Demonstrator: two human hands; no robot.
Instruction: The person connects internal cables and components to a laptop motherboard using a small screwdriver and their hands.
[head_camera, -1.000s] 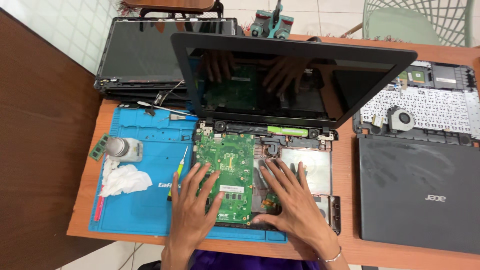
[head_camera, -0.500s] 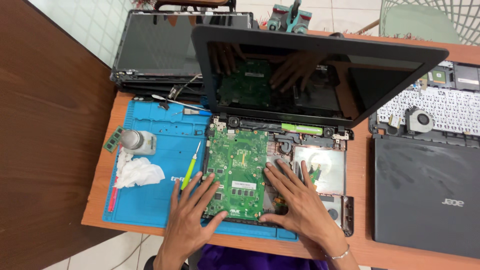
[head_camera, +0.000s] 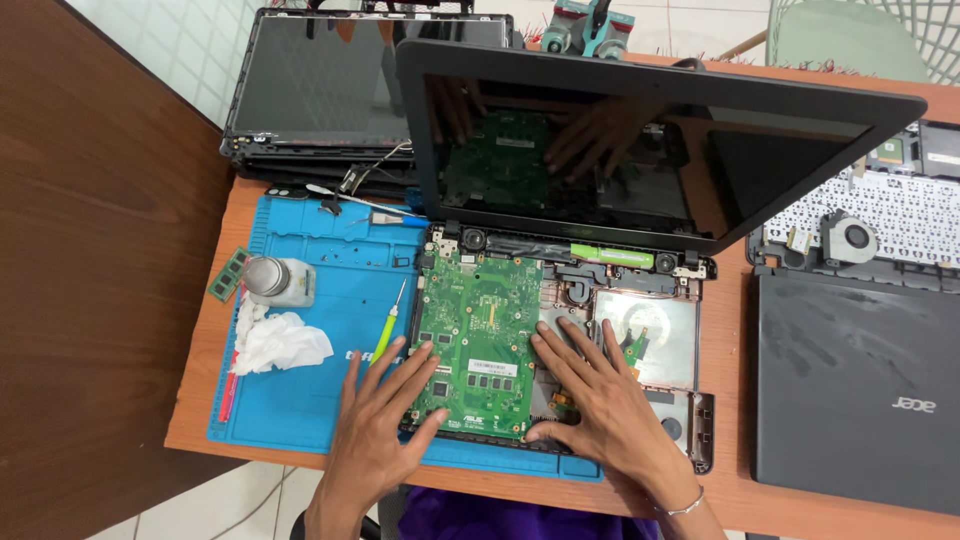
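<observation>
Wooden and orange-brown, the table (head_camera: 722, 470) carries a blue work mat (head_camera: 320, 300) with an opened laptop base (head_camera: 560, 340) lying partly across it, its screen (head_camera: 640, 140) tipped up at the far side. We see the green motherboard (head_camera: 480, 340) seated in the left half of that base, chips facing up.

Our left hand (head_camera: 375, 425) rests spread out at the board's near-left corner, fingertips (head_camera: 428, 348) touching its left edge, thumb against the near edge; it grips nothing. Our right hand (head_camera: 600, 405) lies flat and wide just beside the board's right edge, fingers fanned over the bare chassis, thumb near the board's lower right corner. Whether that thumb actually touches the board we cannot quite tell.

On the mat, a green-handled screwdriver (head_camera: 388, 325) lies just left of the board, with a crumpled white tissue (head_camera: 280, 342) and a small metal-lidded jar (head_camera: 275, 280) farther left. A closed dark laptop (head_camera: 855, 390) sits well apart to the right.
</observation>
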